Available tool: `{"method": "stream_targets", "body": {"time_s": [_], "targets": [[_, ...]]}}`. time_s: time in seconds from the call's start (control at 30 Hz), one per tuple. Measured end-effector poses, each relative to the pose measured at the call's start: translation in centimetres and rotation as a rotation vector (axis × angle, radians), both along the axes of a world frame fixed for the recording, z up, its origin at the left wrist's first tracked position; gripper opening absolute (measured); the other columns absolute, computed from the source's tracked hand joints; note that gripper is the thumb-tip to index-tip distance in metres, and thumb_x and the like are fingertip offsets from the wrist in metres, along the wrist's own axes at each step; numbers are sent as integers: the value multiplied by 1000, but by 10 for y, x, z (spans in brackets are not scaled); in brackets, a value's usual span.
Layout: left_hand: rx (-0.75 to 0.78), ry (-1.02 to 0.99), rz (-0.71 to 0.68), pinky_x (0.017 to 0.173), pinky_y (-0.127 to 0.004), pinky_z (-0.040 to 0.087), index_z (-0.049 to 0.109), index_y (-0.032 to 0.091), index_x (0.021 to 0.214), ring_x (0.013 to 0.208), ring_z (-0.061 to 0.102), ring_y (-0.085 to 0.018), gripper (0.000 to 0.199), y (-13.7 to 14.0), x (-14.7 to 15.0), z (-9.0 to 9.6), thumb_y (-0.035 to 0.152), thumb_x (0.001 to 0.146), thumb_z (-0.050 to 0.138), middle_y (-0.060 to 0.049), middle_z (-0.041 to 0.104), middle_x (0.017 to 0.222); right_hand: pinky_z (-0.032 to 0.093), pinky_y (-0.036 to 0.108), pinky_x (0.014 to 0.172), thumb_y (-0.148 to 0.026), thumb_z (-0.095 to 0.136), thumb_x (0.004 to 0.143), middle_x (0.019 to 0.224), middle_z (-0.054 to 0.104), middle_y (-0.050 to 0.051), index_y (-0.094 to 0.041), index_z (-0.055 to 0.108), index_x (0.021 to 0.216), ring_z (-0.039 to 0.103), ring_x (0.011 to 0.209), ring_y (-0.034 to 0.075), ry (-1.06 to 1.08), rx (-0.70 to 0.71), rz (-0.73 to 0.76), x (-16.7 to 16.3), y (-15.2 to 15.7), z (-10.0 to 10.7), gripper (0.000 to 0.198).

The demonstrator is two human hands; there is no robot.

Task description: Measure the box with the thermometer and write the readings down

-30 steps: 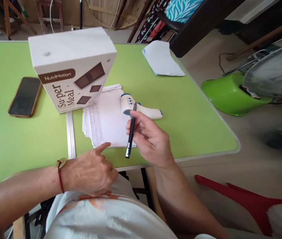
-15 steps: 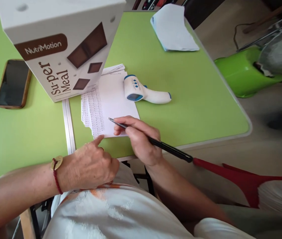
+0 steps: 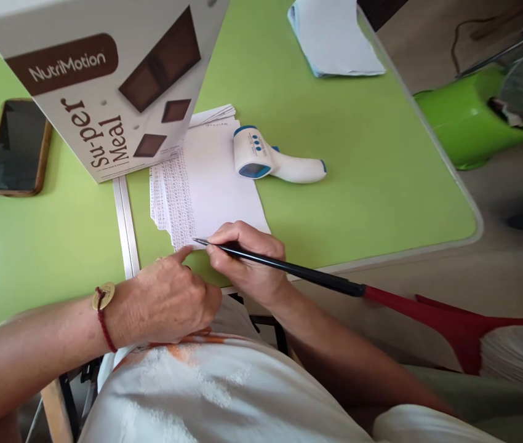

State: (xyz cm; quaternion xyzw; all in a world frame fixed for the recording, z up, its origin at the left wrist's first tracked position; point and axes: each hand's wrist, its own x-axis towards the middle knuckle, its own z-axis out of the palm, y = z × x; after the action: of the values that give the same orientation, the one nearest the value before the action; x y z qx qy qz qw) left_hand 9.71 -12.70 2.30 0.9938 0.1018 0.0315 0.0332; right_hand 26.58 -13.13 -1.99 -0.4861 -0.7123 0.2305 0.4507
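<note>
A stack of white paper sheets [image 3: 224, 191] lies on the green table, with rows of small handwriting down the left side of the top one. My right hand [image 3: 250, 261] grips a long black pen [image 3: 289, 266], its metal tip at the lower end of the written rows. Against the sheets' near edge rests the outstretched index finger of my left hand [image 3: 173, 298]; its other fingers are curled, and nothing shows in it. A white and blue infrared thermometer [image 3: 261, 157] lies partly over the sheets' right side.
A tall NutriMotion box [image 3: 77, 80] stands at the back left, over part of the sheets. Left of it lies a phone [image 3: 18, 147] in a brown case. Folded paper [image 3: 338, 40] is near the far edge. A green bin [image 3: 462, 120] stands beyond the table's right edge.
My right hand has brought the pen tip down and left, close to my left index finger. The left hand has stayed almost still. The view has shifted slightly.
</note>
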Motion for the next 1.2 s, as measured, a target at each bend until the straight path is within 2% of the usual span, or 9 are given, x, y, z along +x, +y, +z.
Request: {"method": "stream_targets", "body": {"time_s": [0.4,0.63,0.83,0.97,1.2], "targets": [[8,-86,51,82,-37,54,49,18,62,48,49,-16,23,0,1,-4,22,84,55,1,48,48,41,18,47,-14,58,81,57,55,-7,-22,54,71,48,48,7,-64,7,24,0,0,0,14],[-4,-69,52,84,-37,54,50,18,63,47,48,-15,25,1,-1,-5,28,85,56,1,49,48,41,18,48,-13,58,80,56,53,-7,-22,52,70,49,48,7,-93,22,20,0,0,1,15],[-4,-68,55,81,-37,54,51,18,64,47,49,-16,19,1,0,-6,22,81,56,1,50,49,39,17,45,-12,57,78,54,51,-8,-22,51,69,46,45,6,-108,30,6,1,0,0,15],[17,-74,43,86,-38,53,51,18,64,44,48,-15,16,1,-1,-7,14,80,50,1,52,49,42,18,47,-13,58,79,55,54,-7,-22,52,70,49,47,7,-98,13,-17,1,0,0,14],[-9,-56,37,87,-39,53,52,18,65,45,49,-15,16,2,-1,-7,13,80,50,0,53,50,42,19,48,-13,57,79,54,54,-7,-23,52,68,50,47,8,-98,11,-20,0,0,2,15]]}}
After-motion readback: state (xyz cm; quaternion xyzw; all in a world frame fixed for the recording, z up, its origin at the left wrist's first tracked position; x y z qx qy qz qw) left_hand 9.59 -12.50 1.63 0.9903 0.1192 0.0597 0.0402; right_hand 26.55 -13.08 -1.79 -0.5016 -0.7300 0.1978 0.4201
